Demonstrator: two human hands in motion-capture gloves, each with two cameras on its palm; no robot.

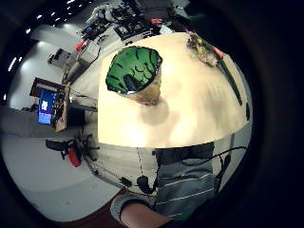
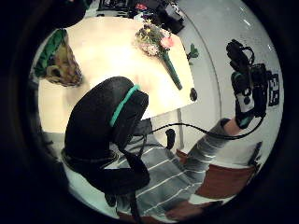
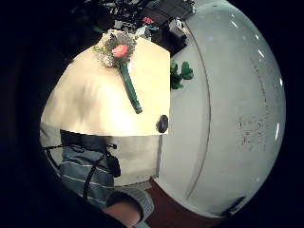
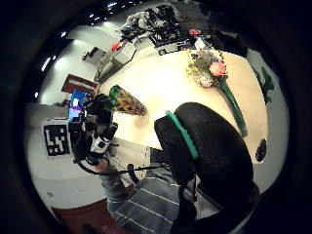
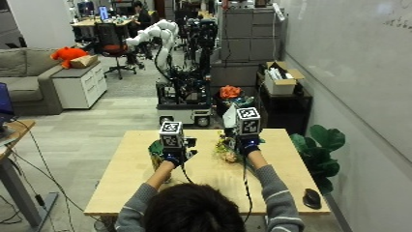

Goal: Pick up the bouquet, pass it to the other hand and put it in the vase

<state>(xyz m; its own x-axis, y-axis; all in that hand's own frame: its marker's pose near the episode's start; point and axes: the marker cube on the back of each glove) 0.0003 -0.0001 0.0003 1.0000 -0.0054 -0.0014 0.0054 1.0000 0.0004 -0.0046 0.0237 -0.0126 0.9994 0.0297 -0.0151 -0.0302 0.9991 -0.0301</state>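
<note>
Both forearms raised and reaching forward, side by side. Left hand [image 5: 172, 155] and right hand [image 5: 248, 146] lifted, holding nothing; finger pose too small to tell.

No words, brand names or numbers can be read on anything in these views. The bouquet [image 5: 227, 149], the vase [image 5: 155, 151] and the table [image 5: 277, 188] carry no lettering that shows. The whiteboard [image 5: 360, 58] on the right wall bears a few faint marks near its top edge, too small to make out. A monitor [image 1: 45, 106] beside the table glows blue, but whatever is on it cannot be read.
</note>
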